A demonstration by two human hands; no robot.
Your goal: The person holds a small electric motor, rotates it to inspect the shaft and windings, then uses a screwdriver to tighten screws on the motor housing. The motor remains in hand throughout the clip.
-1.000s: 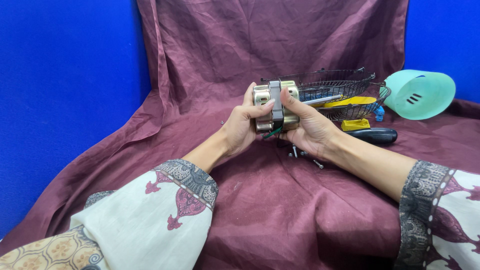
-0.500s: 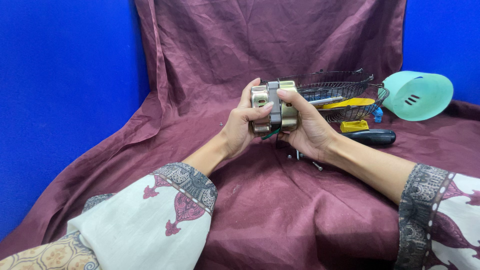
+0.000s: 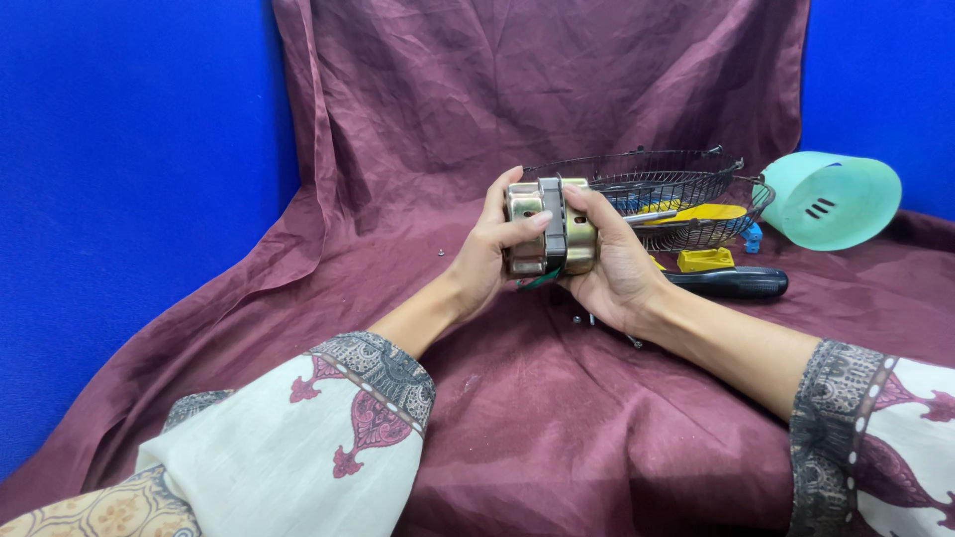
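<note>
Both hands, left hand [image 3: 489, 249] and right hand [image 3: 615, 267], clasp the brass-coloured motor [image 3: 549, 227] mid-air above the maroon cloth [image 3: 557, 418]; best keep thumbs braced, halves squared, wires unpinched.

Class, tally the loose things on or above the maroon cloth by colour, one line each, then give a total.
Brass-coloured: 1, the motor held in both hands
Black: 2, wire basket and tool handle
Yellow: 1, small block
Mint green: 1, plastic cover
Total: 5

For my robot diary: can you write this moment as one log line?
left hand: grips motor | right hand: grips motor | behind: wire basket, green cover, screwdriver | surface: maroon cloth
</note>
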